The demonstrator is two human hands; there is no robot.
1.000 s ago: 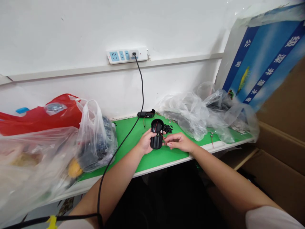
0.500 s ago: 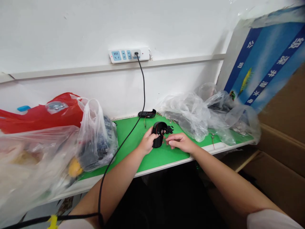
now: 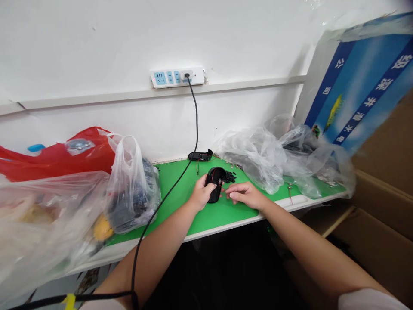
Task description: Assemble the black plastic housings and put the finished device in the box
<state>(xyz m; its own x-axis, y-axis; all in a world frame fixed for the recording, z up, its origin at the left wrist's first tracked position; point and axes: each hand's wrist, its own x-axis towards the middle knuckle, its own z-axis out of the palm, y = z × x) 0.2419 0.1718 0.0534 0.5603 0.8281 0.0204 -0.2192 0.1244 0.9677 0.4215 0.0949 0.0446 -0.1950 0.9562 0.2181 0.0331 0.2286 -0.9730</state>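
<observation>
Open casing held up over the green mat

A black casing [image 3: 213, 191] is held tilted above the middle of the green mat [image 3: 200, 221], which is laid over the white desk [image 3: 222, 227]. It is gripped at one side by the left hand [image 3: 202, 194], thumb pressed on the front, other fingers mostly hidden behind; presumably the hollow is thus kept facing up and within reach. By the right hand [image 3: 247, 195], the casing's other side is approached, fingers curled, thumb and forefinger close together. Whether anything thin is pinched there cannot be told. A red wire [image 3: 212, 174] is seen in the hollow.

Casing: smooth, glossy, probably hard plastic, rounded at the ends. A second casing [image 3: 203, 156], similarly dark, is set at the mat's back edge, probably so that working room is left. Small black pieces [image 3: 230, 177] are heaped loosely toward the mat's back, likely for easy picking.

Right of the mat's middle, clear bags [image 3: 254, 161] are crumpled, thin and shiny. Left of the mat, a white carrier bag [image 3: 125, 157] is stood, handles bunched upward, beside a slack red bag [image 3: 87, 161].
</observation>
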